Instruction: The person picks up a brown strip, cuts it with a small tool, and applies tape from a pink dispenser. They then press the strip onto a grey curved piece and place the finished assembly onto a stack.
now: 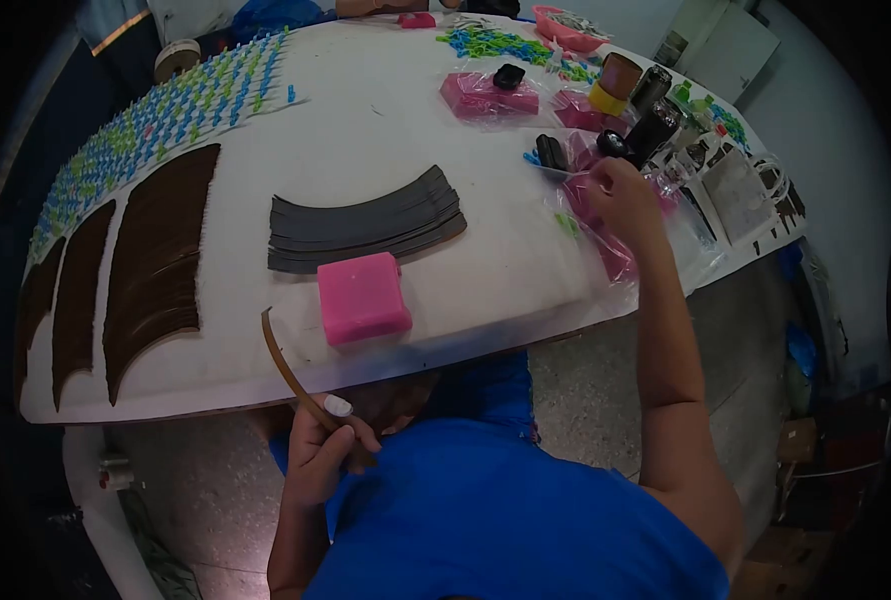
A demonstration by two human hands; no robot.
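My left hand (pixel 327 452), near the table's front edge, is closed around one end of a thin curved brown strip (pixel 287 370); the strip's free end points up and to the left. A white wrap (pixel 338 406) shows on one of its fingers. My right hand (pixel 623 200) reaches across the right side, its fingers drawn together over plastic-wrapped pink blocks (pixel 617 258); anything between the fingertips is hidden. A small tray with a black object (pixel 551 153) lies just left of it. Between my hands sit a pink block (pixel 365 298) and a fanned row of dark grey curved strips (pixel 365 222).
Fanned brown strips (pixel 160 262) lie along the left of the white table (pixel 235 250). Behind them stand many blue and green pieces (pixel 180 105). Rolls of tape (pixel 615 85), dark cans (pixel 655 128), a white paper bag (pixel 740 195) and a pink bowl (pixel 570 32) crowd the right side.
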